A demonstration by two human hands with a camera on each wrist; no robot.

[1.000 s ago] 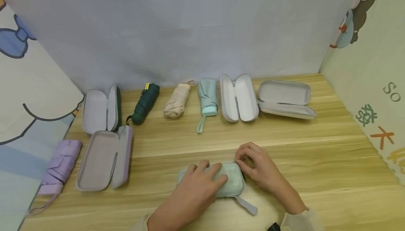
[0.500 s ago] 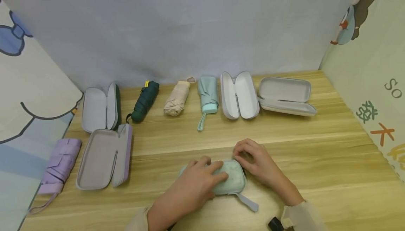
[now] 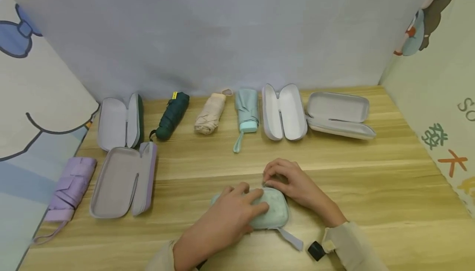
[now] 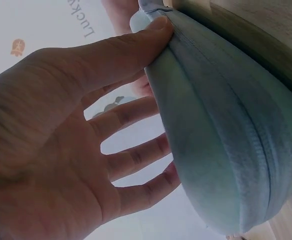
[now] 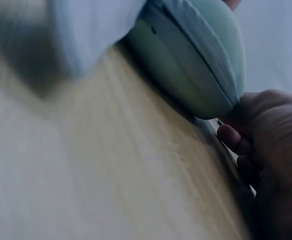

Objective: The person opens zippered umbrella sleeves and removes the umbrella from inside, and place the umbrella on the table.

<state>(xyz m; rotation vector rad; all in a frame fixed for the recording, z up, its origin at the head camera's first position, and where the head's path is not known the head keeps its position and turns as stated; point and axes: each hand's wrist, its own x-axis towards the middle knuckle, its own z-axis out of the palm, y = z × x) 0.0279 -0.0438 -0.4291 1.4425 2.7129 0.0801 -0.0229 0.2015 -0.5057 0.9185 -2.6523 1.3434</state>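
Observation:
A mint-green zip case lies closed-looking on the table, a grey fabric strap hanging from its near right side. Across its top spreads my left hand, gripping it with fingers over the lid and the thumb on the near side. The left wrist view shows that thumb beside the zip seam. At the far right corner, my right hand pinches at the zip, thumb and forefinger together; the zipper pull itself is hidden. In the right wrist view those fingers meet the seam's end.
Open cases stand at the back left, left, back middle and back right. Folded umbrellas lie among them: dark green, beige, mint and purple. A black object is by the right sleeve.
My right hand has slid left along the far edge of the case, from the right corner inward. My left hand has stayed in place on the lid.

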